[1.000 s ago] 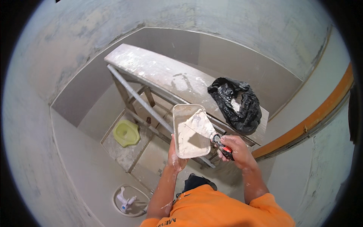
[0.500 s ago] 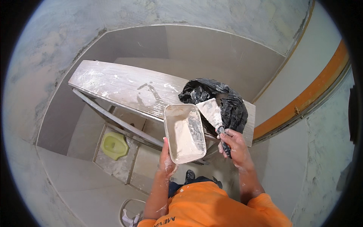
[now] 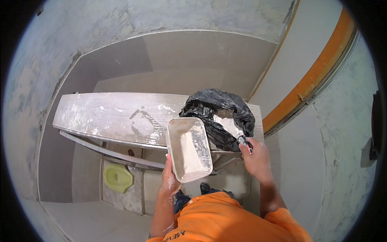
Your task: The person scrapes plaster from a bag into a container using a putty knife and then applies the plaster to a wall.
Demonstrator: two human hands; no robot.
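Gripping: the right hand is closed tight around the dark handle of a putty knife, whose plaster-caked blade points toward 11 o'clock from the fist.
Blade: it is dipped into the open mouth of the crumpled black plastic bag, its flat face lying on the pale plaster inside.
Left hand: the left hand is cupped under the near end of the rectangular white plaster tray, fingers curled up along its left edge, thumb side hidden beneath; the hand carries the tray, tilted, with its long side running toward 12 o'clock.
Tray: smeared inside with off-white plaster, it sits just at 9 o'clock of the bag, its far right corner overlapping the bag's edge; whether they touch cannot be told.
Bag: it rests on the right end of the long plaster-spattered wooden plank, at 12 o'clock from the right hand.
Plank: it stretches away toward 9 o'clock across a metal trestle frame, with a footprint mark near its middle.
Below: at 8 o'clock from the left hand, far down, a yellow-green squat toilet pan is set in the dusty floor.
Nearest edge: the person's orange shirt fills the 6 o'clock side.
Surroundings: grey plastered walls ring the space, and an orange band runs at 2 o'clock.
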